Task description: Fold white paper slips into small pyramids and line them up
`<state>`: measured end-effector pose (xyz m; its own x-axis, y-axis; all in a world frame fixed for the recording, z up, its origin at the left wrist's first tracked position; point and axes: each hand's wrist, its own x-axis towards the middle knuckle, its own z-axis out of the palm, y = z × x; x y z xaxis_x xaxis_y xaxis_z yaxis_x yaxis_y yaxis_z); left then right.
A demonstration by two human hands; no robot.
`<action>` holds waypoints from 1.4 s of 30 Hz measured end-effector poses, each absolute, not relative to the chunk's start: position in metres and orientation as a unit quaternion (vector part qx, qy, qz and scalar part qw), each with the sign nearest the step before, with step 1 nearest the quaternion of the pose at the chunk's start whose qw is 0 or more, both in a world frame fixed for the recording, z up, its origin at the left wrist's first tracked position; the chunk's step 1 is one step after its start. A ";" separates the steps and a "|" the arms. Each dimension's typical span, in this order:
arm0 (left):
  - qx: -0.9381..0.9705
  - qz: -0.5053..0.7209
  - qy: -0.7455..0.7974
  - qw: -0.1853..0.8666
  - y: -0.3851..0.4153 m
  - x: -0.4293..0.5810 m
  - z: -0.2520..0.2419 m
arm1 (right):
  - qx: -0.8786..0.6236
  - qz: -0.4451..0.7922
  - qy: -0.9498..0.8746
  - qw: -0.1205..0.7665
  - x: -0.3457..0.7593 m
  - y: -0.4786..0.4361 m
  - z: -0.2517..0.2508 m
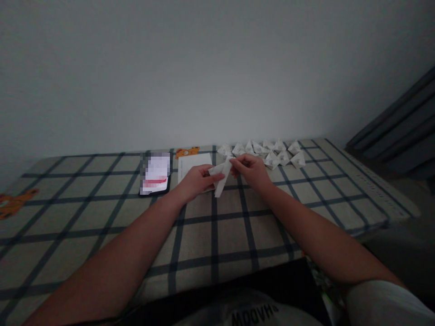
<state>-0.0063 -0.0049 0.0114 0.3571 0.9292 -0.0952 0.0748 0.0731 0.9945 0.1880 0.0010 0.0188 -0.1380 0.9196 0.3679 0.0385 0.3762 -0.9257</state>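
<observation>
Between my two hands is a piece of folded white paper point(222, 181), raised over the checked cloth. My left hand point(200, 178) grips its left part, thumb on top and the fingers partly hidden beneath. My right hand point(249, 168) pinches the paper's upper right end between thumb and fingertips. A narrow strip of the paper slants down toward me. Just behind my left hand lies a stack or pad of white paper point(195, 161). Beyond my right hand sit several small folded white paper shapes point(272, 158), pointed at the top.
A phone point(154, 174) with a lit screen lies left of the paper pad. The table is covered by a checked tablecloth point(231, 240) with bear prints. A pale wall point(204, 77) rises behind it, and a dark curtain point(401, 113) hangs at the right.
</observation>
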 end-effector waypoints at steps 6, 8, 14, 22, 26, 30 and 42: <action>0.605 0.367 0.477 0.521 -0.002 -0.008 0.009 | -0.374 0.424 -0.640 0.520 0.186 -0.001 0.021; 0.621 0.376 0.479 0.494 -0.001 -0.009 0.008 | -0.363 0.444 -0.652 0.495 0.186 -0.002 0.022; 0.639 0.375 0.461 0.488 0.001 -0.010 0.006 | -0.382 0.429 -0.684 0.450 0.186 -0.004 0.025; 0.653 0.384 0.472 0.450 -0.002 -0.010 0.011 | -0.377 0.451 -0.678 0.441 0.185 -0.002 0.021; 0.640 0.372 0.469 0.482 -0.004 -0.008 0.012 | -0.380 0.460 -0.671 0.439 0.184 -0.001 0.018; 0.658 0.350 0.479 0.463 -0.004 -0.009 0.010 | -0.388 0.450 -0.667 0.450 0.183 -0.001 0.018; 0.713 0.362 0.471 0.373 -0.006 -0.009 0.017 | -0.388 0.472 -0.682 0.403 0.183 0.000 0.013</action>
